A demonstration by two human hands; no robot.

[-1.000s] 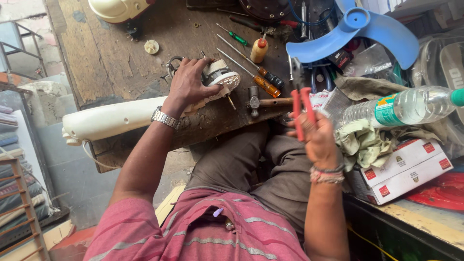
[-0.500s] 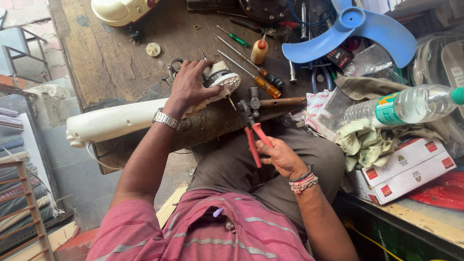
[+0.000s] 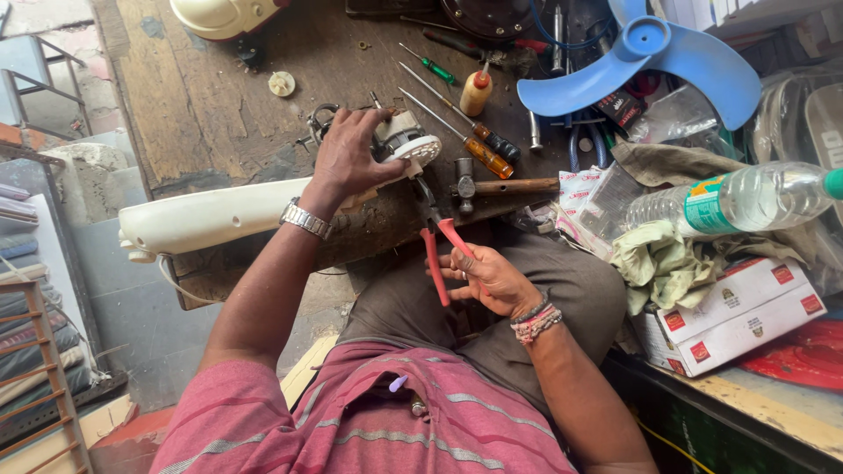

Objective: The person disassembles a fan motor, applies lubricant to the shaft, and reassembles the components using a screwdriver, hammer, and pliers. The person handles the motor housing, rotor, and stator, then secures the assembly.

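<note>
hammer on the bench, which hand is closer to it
Right. The right hand holds the red-handled pliers just below the hammer; the left hand rests on the fan motor, farther to its side.

A white-and-red carton (image 3: pixel 733 312) lies at right, below a green-labelled clear bottle (image 3: pixel 729 200).

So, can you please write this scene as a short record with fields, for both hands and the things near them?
Left hand: left hand rests on small white-and-metal fan motor at the edge of the worn wooden workbench.
Right hand: right hand holds red-handled pliers, jaws pointing to the motor.
Near: orange-handled screwdriver, wooden-handled hammer, blue plastic fan blade, clear plastic water bottle.
Grip: cannot tell whether the pliers' jaws bite anything.
</note>
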